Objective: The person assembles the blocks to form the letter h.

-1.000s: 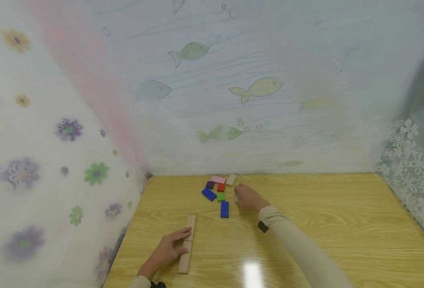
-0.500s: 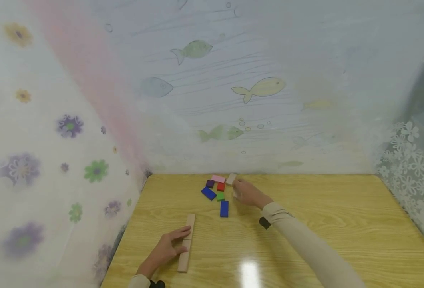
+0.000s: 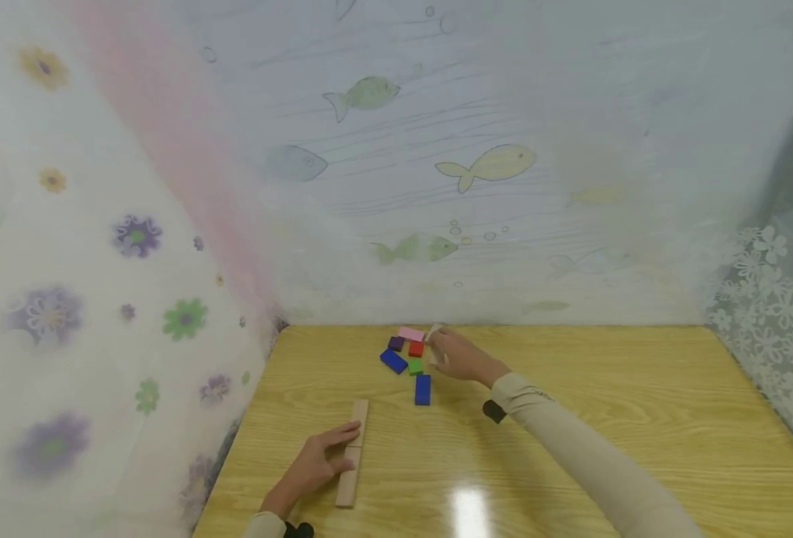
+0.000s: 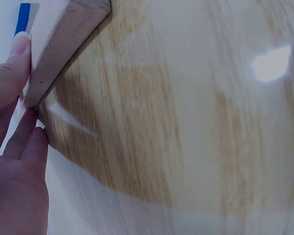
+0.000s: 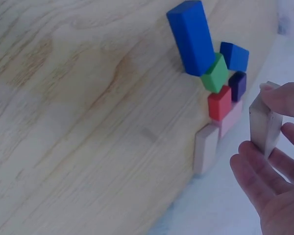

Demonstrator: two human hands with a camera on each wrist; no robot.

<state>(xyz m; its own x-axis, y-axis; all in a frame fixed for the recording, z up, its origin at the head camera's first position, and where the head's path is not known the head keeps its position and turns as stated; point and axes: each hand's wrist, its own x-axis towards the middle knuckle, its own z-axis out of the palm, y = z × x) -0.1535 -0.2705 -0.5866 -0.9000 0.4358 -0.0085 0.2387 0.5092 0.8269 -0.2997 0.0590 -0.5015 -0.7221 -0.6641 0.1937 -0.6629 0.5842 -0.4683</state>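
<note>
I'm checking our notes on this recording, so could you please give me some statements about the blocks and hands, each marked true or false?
1. Two blue blocks lie on the table. True.
2. The left hand touches one of the blue blocks. False: it touches two plain wooden blocks set end to end.
3. The right hand holds a light wooden block. True.
4. The pink block lies at the table edge nearest the person. False: it lies near the far edge.
5. The green block lies between the red block and a blue one. True.
6. The purple block is larger than either blue block. False: it is smaller.
</note>
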